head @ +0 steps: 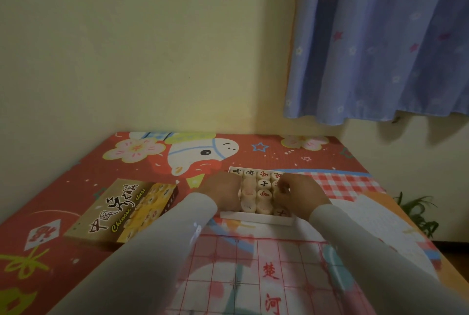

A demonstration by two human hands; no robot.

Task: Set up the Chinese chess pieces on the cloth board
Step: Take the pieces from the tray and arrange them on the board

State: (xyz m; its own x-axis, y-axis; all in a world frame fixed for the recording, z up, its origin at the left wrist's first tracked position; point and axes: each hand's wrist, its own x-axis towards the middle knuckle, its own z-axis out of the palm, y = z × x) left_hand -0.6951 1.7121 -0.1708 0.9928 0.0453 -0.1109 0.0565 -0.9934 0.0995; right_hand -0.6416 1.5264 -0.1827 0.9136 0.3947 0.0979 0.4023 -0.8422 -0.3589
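Head view: both hands are reaching into the tray point(256, 218) of pieces point(264, 189), which is sitting just beyond the far edge of the board point(253, 276); the board is lying spread toward the person, and no piece is showing on the visible part of it, so the step in hand looks like the very first one, lifting pieces out of the tray. The left hand point(223, 191) is resting at the tray's left side with fingers curled down over the pieces there; whether it is gripping 1 I cannot tell. The right hand point(299, 194) is at the tray's right side, its fingers point(283, 186) bent as if pinching a piece, though the hold itself is hidden. The box point(121, 213) is lying to the left on the mat point(63, 187). The next move is probably calling for a clean lift of 1 piece and carrying it back onto a line crossing.
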